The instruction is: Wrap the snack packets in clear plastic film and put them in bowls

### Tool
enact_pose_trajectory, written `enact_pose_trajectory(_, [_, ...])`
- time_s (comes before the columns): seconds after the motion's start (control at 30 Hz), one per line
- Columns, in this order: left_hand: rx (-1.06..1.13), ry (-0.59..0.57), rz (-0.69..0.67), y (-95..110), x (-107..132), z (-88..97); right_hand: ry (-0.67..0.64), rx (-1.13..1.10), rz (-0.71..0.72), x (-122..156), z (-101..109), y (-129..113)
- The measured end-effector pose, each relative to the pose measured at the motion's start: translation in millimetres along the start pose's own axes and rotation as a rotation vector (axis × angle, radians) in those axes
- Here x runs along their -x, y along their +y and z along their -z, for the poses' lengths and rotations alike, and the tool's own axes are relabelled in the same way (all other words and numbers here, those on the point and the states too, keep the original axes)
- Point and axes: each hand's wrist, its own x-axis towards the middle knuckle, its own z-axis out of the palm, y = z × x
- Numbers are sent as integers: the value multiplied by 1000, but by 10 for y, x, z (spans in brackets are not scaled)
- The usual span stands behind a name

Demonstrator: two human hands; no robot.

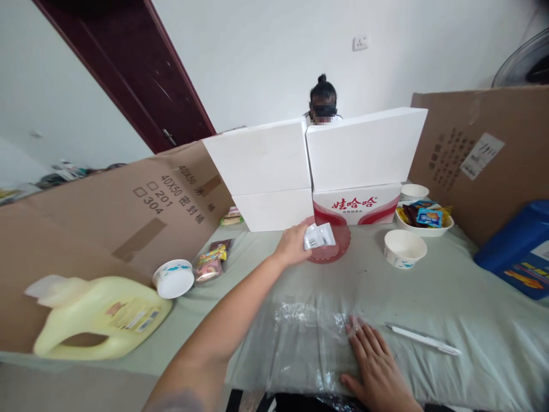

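My left hand [293, 245] reaches forward and is closed on a white packet [318, 236] with small dark print. The packet is over a translucent red plate [332, 252], which stands against the white boxes; whether the two touch, I cannot tell. Flat on the table near its front edge lies my right hand [372, 357], fingers stretched out and holding nothing. Its fingertips rest at the edge of a clear plastic bag [295, 337] spread on the cloth. Just right of that hand is a white pen [424, 338].
White boxes [261, 160] and a red-and-white carton [355, 206] form a wall at the back; a person sits behind. Cardboard panels [171, 200] flank both sides. A yellow jug [111, 317], blue bottle [521, 252], paper bowls [405, 249] and a snack tray [429, 230] stand around.
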Motion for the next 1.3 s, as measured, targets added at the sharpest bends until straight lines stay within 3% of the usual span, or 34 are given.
enact_pose_trajectory(0.07, [-107,-135,-21,96,-356,-125,-22,0,-16,4,-9,-1])
enact_pose_trajectory(0.17, [-133,-200,-4,171,-673,-360,-60,-26,-43,-11,20,-16])
enact_pose_trajectory(0.27, [-111,-165,21,199,-774,-446,-92,-62,-67,-34,68,-34])
enact_pose_trajectory(0.33, [-95,-108,33,238,-702,-407,-108,-78,-82,-41,85,-37])
enact_pose_trajectory(0.43, [17,121,-92,382,-267,-335,-122,-96,-93,-29,75,-31])
enact_pose_trajectory(0.47, [91,229,-203,455,-26,-338,-126,-99,-93,-20,64,-28])
enact_pose_trajectory(0.53, [197,320,-507,623,553,-414,-118,-95,-83,3,38,-26])
enact_pose_trajectory(0.6, [215,243,-880,783,1144,-569,-95,-79,-62,23,15,-24])
enact_pose_trajectory(0.63, [205,160,-1009,845,1400,-662,-85,-69,-56,29,9,-21])
enact_pose_trajectory(0.67, [172,50,-1023,886,1614,-754,-77,-62,-50,31,8,-15])
enact_pose_trajectory(0.7, [155,-34,-965,905,1782,-836,-72,-58,-44,28,14,-6])
enact_pose_trajectory(0.77, [118,-135,-691,880,1992,-948,-68,-70,-32,-4,53,20])
enact_pose_trajectory(0.87, [104,-235,-360,776,2109,-964,-106,-130,-89,-135,184,42])
enact_pose_trajectory(1.0, [131,-378,-291,736,2093,-869,-202,-228,-199,-444,355,-13])
enact_pose_trajectory(1.13, [124,-307,-143,650,1906,-860,-245,-212,-167,-641,239,-61])
enact_pose_trajectory(1.3, [-67,-245,106,214,1782,-911,-252,-45,-233,-423,-63,23])
